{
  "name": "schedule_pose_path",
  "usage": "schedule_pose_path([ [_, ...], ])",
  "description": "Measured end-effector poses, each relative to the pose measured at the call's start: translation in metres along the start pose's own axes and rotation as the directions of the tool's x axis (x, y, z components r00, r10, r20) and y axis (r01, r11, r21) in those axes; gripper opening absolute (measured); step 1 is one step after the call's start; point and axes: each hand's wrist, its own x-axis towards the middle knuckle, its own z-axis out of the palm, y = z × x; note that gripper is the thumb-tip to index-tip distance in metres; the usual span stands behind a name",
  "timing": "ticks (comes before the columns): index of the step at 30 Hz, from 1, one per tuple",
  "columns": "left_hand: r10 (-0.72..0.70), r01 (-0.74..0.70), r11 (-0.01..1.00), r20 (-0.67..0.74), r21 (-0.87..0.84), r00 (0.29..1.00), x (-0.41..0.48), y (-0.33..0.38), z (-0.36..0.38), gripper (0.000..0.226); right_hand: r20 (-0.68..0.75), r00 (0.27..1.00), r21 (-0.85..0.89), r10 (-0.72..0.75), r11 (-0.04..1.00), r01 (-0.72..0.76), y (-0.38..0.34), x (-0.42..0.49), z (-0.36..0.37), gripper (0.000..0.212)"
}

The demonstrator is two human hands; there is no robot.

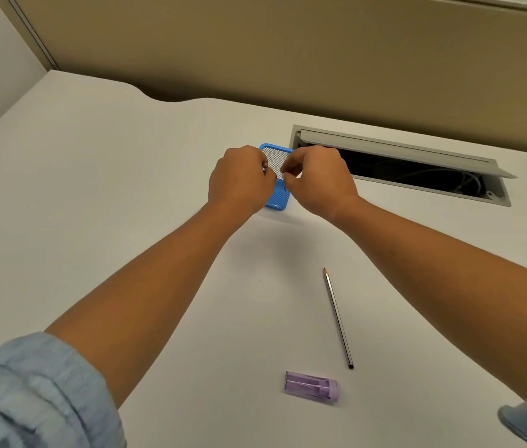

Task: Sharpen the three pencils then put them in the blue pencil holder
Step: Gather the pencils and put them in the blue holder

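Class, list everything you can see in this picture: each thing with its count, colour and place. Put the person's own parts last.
pencil holder: one, blue mesh, far middle of desk, between the hands
pencil: one, grey, lying on desk, near right
sharpener: one, purple, on its side, nearest edge
cable hatch: one, grey, open, far right
desk: one, white
left hand: fingers curled at holder's rim
right hand: fingers pinched at holder's rim
sleeves: two, light blue, rolled

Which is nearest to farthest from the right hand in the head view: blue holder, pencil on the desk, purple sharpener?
1. Blue pencil holder: right at the right hand, between it and the left hand.
2. Pencil: lying on the desk toward the person, below the right forearm.
3. Purple sharpener: closest to the person, past the pencil's blunt end.
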Motion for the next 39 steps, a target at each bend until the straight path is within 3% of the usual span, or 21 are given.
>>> schedule_pose_path([
  [9,-0.003,0.002,1.000,0.060,0.015,0.998,0.011,-0.002,0.001,0.031,0.035,0.999,-0.026,0.024,0.999,-0.024,0.000,0.002,0.002,0.016],
  [18,-0.010,0.012,0.998,0.051,-0.055,0.999,0.008,-0.008,0.006,0.031,0.061,0.995,0.053,0.083,0.995,-0.086,0.009,0.005,0.005,0.015],
  [25,-0.041,0.043,0.997,0.033,-0.070,0.999,-0.008,-0.019,-0.001,0.033,-0.076,0.954,0.130,0.289,0.952,-0.278,0.034,-0.011,-0.019,0.015],
  [29,-0.075,0.074,0.987,-0.005,-0.140,0.997,-0.034,-0.028,0.003,0.039,0.003,0.922,0.110,0.388,0.916,-0.386,0.053,-0.048,-0.014,0.009],
  [32,-0.014,0.012,0.992,-0.017,-0.125,1.000,-0.066,-0.037,0.018,0.035,0.134,0.891,0.041,0.434,0.896,-0.442,0.066,-0.082,-0.001,0.005],
  [36,0.014,-0.005,0.997,0.115,-0.080,0.993,-0.112,-0.053,0.044,0.029,0.260,0.841,-0.075,0.475,0.878,-0.472,0.074,-0.118,0.016,0.022],
  [39,0.021,-0.001,0.995,0.201,-0.098,0.979,-0.134,-0.061,0.058,0.032,0.274,0.844,-0.115,0.461,0.887,-0.447,0.075,-0.133,0.022,0.026],
])
